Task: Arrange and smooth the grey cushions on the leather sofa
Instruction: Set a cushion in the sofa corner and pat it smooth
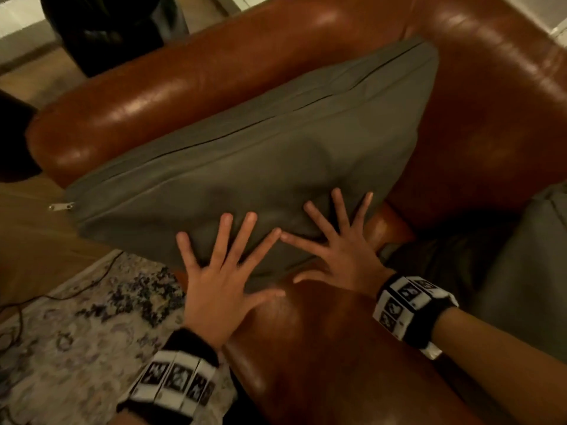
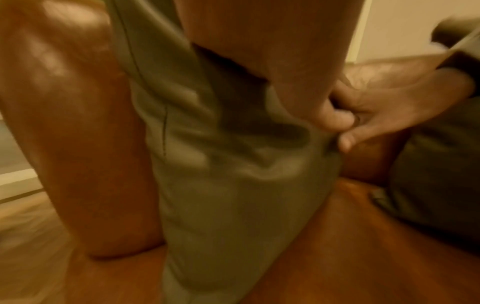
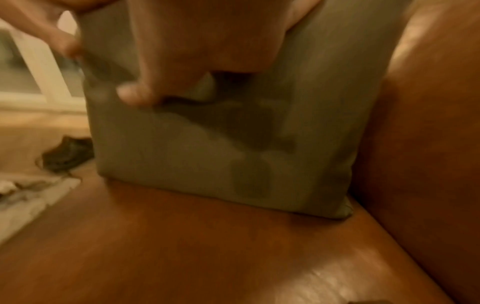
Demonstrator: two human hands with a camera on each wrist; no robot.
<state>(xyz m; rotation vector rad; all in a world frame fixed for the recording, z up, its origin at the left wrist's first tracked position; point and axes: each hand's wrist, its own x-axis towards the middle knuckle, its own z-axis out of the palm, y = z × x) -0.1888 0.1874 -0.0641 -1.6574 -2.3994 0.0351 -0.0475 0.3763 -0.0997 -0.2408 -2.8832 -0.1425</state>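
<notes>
A large grey cushion (image 1: 260, 142) (image 2: 228, 185) (image 3: 207, 154) leans against the armrest (image 1: 153, 99) of the brown leather sofa (image 1: 337, 348), its zip edge on top. My left hand (image 1: 227, 259) lies flat on the cushion's lower front with fingers spread wide. Beside it my right hand (image 1: 337, 240) presses the cushion the same way, fingers straight and splayed, the two forefingers almost touching. In the left wrist view the right hand (image 2: 384, 115) shows at the cushion's edge. Another grey cushion (image 1: 521, 271) lies at the right on the seat.
A patterned rug (image 1: 76, 317) with a dark cable (image 1: 61, 289) on it covers the wooden floor (image 1: 30, 225) left of the sofa. A dark object (image 1: 116, 29) stands behind the armrest. The sofa back (image 1: 491, 87) rises at the right.
</notes>
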